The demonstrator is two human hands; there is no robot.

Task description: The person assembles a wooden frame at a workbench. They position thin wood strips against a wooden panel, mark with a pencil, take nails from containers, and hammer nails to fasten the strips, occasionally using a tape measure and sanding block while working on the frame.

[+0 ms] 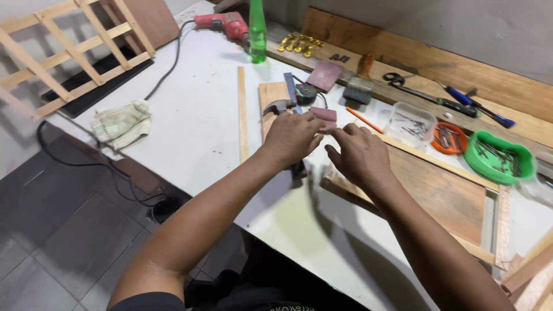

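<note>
Your green round plastic bowl [499,156] at the far right holds dark nails or screws, the orange shallow dish [450,139] beside it holds more, and the clear square plastic tub [410,122] holds thin pins. Your left hand [292,138] lies palm-down, fingers curled over the corner of the flat wooden frame with a plywood panel [443,193]; what it grips beneath is hidden. Your right hand [360,155] rests beside it on the frame's near edge, fingers loosely bent, with nothing visibly held. A blurred dark object under your left palm is hard to make out. A steel claw hammer head [279,106] lies just beyond your left hand, with a thin wooden strip [242,113] to its left.
</note>
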